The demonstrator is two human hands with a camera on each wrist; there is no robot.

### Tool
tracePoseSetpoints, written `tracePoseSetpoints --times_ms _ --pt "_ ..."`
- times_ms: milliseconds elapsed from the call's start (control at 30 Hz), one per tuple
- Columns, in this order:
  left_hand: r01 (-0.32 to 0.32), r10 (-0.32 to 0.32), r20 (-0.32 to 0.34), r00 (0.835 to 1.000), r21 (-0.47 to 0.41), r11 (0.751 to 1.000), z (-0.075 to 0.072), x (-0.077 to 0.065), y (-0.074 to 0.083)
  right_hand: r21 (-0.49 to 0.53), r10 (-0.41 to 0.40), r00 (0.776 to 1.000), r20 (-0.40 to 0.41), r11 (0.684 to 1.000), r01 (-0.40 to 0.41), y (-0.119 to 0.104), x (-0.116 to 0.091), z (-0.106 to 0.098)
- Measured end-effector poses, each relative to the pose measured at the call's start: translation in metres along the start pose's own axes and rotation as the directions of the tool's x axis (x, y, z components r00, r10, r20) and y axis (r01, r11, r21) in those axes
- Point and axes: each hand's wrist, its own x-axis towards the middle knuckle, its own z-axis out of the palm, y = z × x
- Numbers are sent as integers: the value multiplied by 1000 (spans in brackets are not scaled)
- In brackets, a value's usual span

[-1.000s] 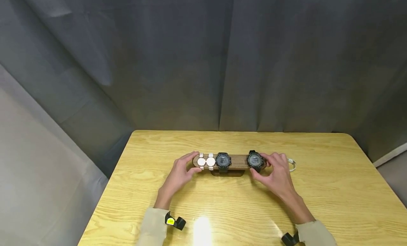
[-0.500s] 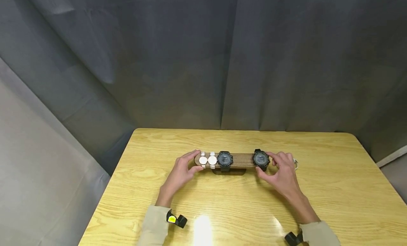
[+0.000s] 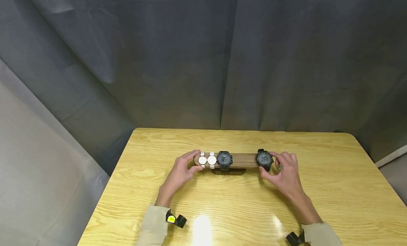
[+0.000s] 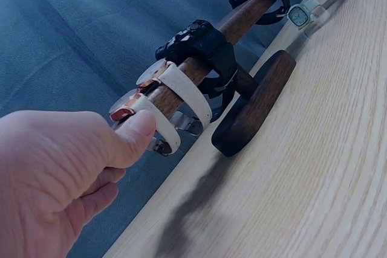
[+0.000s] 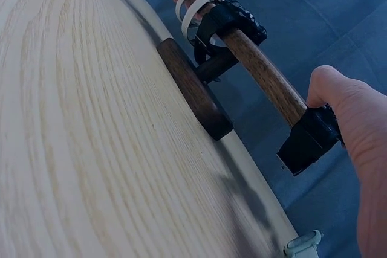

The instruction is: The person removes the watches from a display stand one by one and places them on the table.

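A T-shaped dark wooden watch stand stands on the table, its bar raised above an oblong base. My left hand grips the bar's left end between thumb and fingers, the thumb beside a white-strapped watch. Right of it sits another white-strapped watch, then a chunky black watch. A second black watch is looped round the bar's right end, its strap hanging below. My right hand pinches it, thumb at the near side and index finger at the far side.
A pale green watch lies on the wooden table beyond the stand's right end, mostly hidden behind my right hand in the head view. A grey curtain hangs along the table's far edge.
My right hand has moved right with the second black watch, along the bar to its right end. The bare stretch of bar between the black watches is longer. My left hand keeps its grip.
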Motion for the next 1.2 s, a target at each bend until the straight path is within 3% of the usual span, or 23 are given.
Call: tracePoseSetpoints --times_ms 767,1200 --pt "-12 11 -5 1000 -10 1000 0 -2 2 -28 74 997 -11 997 -74 11 5 -20" --pt "-15 15 -5 1000 9 1000 1 0 3 -61 43 997 -67 997 -47 28 11 -38"
